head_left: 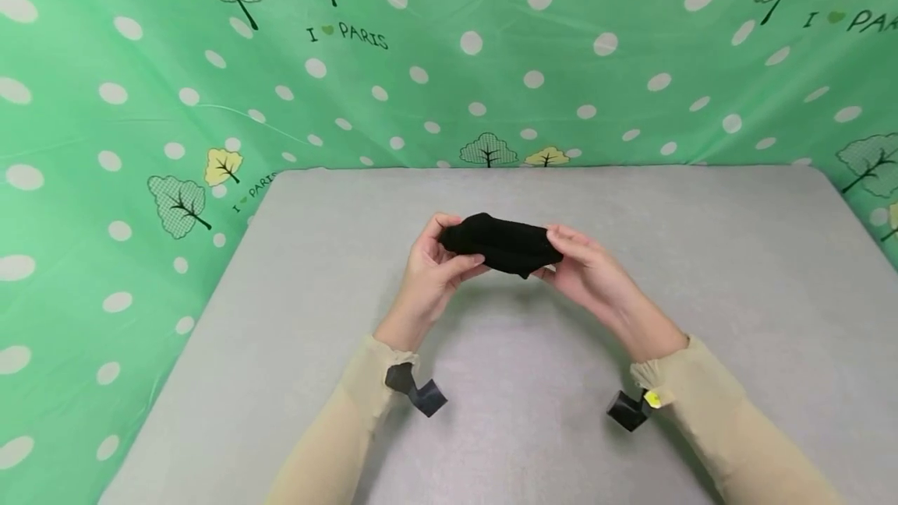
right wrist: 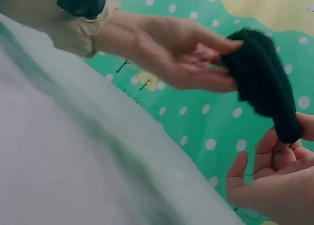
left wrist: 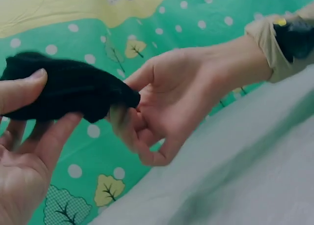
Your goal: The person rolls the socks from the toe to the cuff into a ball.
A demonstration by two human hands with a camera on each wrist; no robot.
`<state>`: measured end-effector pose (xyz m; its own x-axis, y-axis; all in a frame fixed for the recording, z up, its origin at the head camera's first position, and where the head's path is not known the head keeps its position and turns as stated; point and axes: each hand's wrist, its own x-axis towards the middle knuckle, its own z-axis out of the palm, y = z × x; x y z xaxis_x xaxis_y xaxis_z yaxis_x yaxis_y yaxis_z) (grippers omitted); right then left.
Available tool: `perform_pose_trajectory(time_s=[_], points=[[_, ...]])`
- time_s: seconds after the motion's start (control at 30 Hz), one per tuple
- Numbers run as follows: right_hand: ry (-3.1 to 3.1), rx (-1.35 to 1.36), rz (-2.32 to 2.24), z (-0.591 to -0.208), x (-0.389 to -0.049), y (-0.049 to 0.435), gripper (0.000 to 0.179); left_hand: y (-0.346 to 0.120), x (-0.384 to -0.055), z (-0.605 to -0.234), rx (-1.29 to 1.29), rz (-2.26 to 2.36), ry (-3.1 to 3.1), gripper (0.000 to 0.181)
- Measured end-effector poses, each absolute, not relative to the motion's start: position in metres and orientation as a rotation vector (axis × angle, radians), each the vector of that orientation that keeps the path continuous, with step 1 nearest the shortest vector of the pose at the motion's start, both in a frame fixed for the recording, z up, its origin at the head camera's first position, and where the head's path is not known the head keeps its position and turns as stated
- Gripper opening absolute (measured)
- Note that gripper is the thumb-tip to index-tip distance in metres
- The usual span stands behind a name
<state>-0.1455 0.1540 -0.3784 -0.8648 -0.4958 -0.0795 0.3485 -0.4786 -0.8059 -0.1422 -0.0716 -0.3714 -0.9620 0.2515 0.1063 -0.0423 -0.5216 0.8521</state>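
A folded piece of soft black cloth [head_left: 501, 244] is held up above the table between both hands. Its exact kind cannot be told; faint ribbing shows in the left wrist view, where the cloth [left wrist: 73, 87] tapers to a narrow end. My left hand [head_left: 429, 275] grips the left end, thumb on the near side and fingers beneath. At the other end my right hand [head_left: 596, 275] pinches the cloth between thumb and fingers. In the right wrist view the cloth [right wrist: 262, 77] slants down from the left hand [right wrist: 171, 50] to the right hand [right wrist: 279, 190].
The grey table [head_left: 519, 411] spreads below both arms. A green dotted curtain [head_left: 421, 45] with printed trees hangs behind and on the left. Dark devices are strapped at both wrists, the left strap [head_left: 414, 388] and the right strap [head_left: 629, 410].
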Motion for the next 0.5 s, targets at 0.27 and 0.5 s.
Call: perform_pose_trajectory(time_s=[0.27, 0.5], points=[[1.314, -0.045, -2.301, -0.384, -0.144, 0.140, 0.028, -0.068, -0.144, -0.367, 0.448, 2.515, 1.456, 0.052], [2.007, -0.066, -2.211, -0.379, -0.142, 0.138, 0.009, -0.063, -0.151, -0.367, 0.222, 2.420, 1.808, 0.038]])
